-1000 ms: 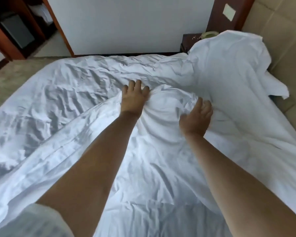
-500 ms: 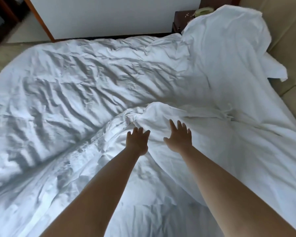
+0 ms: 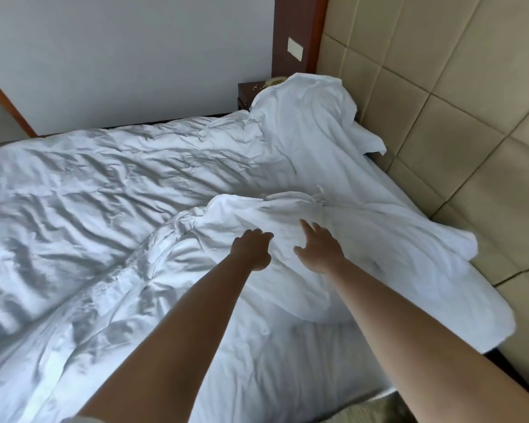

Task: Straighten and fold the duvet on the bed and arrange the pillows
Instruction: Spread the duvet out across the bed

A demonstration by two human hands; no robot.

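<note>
The big white crumpled duvet (image 3: 110,190) is not folded yet, the white pillow (image 3: 306,117) needs placing, and left hand (image 3: 252,250) and right hand (image 3: 318,251) reach with nothing in either grip.

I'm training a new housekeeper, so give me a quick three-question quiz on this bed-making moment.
1. True or false: the right hand has its fingers spread over the duvet.
2. Multiple choice: where does the raised white pillow stand? A) at the far corner, against the padded headboard; B) on the floor; C) under the left hand.
3. Fill in: the bunched duvet fold lies just ______ both hands.

Key: 1 true; 2 A; 3 beyond. The left hand's fingers look curled, but whether they grip any cloth cannot be told from this view.
</note>
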